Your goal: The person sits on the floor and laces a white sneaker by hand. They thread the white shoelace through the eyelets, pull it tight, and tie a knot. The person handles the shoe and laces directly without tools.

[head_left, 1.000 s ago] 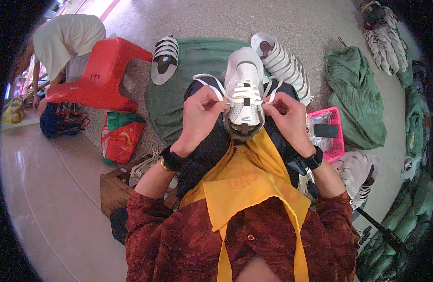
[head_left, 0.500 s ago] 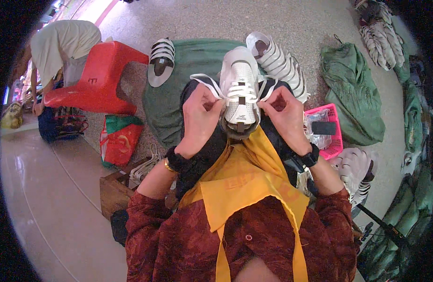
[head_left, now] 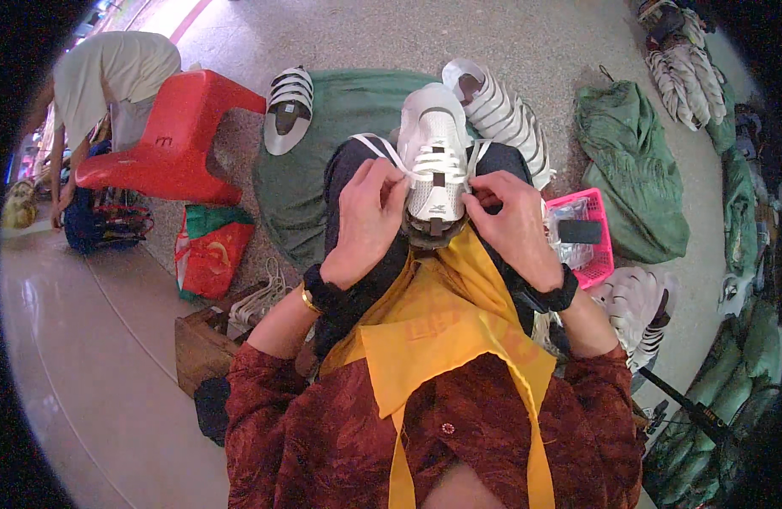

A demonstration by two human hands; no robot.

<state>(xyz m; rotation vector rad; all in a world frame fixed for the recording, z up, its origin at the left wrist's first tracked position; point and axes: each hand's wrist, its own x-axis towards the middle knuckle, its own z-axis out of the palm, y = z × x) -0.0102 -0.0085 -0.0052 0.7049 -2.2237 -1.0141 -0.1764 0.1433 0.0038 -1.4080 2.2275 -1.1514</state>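
A white sneaker (head_left: 434, 127) rests on my lap between my knees, its toe pointing away from me. A white shoelace (head_left: 437, 159) crosses its upper in several rows, with a loose loop out at the left. My left hand (head_left: 368, 214) pinches the lace at the left edge of the shoe's eyelets. On the opposite edge, my right hand (head_left: 511, 216) has thumb and forefinger closed on the lace there. The fingertips of both hands touch or nearly touch the shoe's sides. A yellow apron (head_left: 442, 331) covers my lap under the heel.
Stacked white shoe uppers (head_left: 510, 119) lie beyond the sneaker, and more (head_left: 289, 110) on a green sack (head_left: 348, 93). A red chair (head_left: 179, 136) stands left, near a bending person (head_left: 111, 76). At right are a pink basket (head_left: 607, 246) and a green bag (head_left: 633, 170). Laces (head_left: 263, 297) hang by a wooden box (head_left: 200, 348).
Both hands have shifted slightly; the right fingers have come in closer to the shoe. Less loose lace shows beside the eyelets on the right. The whole view has moved a little.
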